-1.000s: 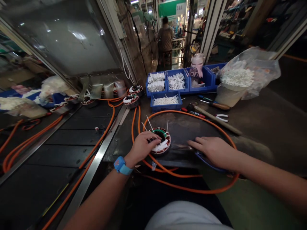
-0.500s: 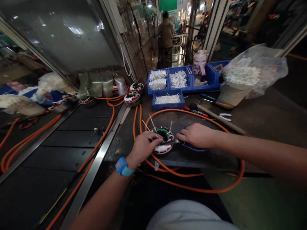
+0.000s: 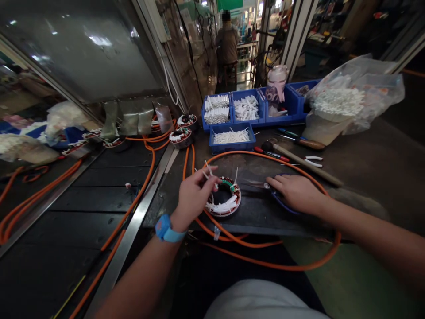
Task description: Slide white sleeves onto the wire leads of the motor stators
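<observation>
Meanwhile, centre frame, the left hand (image 3: 192, 195) pinches white tie ends above a stator (image 3: 224, 198) lying on the bench edge, while the right hand (image 3: 295, 191) closes on blue-handled scissors (image 3: 265, 186) just right of it; trimming well likely means holding the ends taut and cutting clear of the windings. Beyond, blue bins (image 3: 232, 139) hold white ties and sleeves, and a clear bag (image 3: 352, 99) at upper right holds more white pieces
</observation>
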Motion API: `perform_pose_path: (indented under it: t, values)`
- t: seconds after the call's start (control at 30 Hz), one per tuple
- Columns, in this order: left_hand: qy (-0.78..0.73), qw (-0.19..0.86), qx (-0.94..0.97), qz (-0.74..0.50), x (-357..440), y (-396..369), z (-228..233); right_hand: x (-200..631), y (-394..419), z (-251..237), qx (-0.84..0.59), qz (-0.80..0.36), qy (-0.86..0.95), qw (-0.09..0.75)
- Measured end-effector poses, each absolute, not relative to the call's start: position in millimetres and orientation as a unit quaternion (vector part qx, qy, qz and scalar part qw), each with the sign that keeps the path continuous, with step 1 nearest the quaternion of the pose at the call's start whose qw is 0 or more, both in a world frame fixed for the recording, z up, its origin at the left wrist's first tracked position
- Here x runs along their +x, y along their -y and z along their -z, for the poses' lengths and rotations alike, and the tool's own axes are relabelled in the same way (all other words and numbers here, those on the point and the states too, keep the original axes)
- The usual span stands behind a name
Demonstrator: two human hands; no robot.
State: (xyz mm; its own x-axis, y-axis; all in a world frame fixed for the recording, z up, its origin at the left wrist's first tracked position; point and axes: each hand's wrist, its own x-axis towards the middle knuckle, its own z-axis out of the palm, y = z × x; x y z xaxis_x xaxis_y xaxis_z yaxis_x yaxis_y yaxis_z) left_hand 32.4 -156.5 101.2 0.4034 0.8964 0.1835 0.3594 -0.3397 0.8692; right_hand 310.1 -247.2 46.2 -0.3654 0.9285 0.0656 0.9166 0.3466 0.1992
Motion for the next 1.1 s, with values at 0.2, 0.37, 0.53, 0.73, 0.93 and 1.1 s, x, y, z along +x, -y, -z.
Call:
perform_pose_path:
  t: [0.2, 0.37, 0.53, 0.73, 0.93, 1.1]
  values:
    - [-0.323, 0.355, 0.869, -0.124, 78, 124, -111, 281, 231, -42, 0.557, -0.083, -0.826, 0.038]
    - [-0.323, 0.331, 0.851, -0.248, 61, 129, -105, 290, 228, -34, 0.569, -0.069, -0.818, 0.051]
    - [-0.479, 0.375, 0.709, -0.357, 20, 126, -109, 289, 219, -42, 0.572, -0.085, -0.816, 0.021]
    - [-0.418, 0.396, 0.806, -0.137, 18, 98, -111, 250, 181, -75, 0.515, -0.084, -0.852, 0.04]
    - [-0.376, 0.288, 0.86, -0.19, 21, 100, -107, 242, 169, -80, 0.476, -0.074, -0.873, 0.077]
    - [-0.489, 0.263, 0.714, -0.426, -8, 110, -104, 256, 184, -77, 0.493, -0.082, -0.864, 0.063]
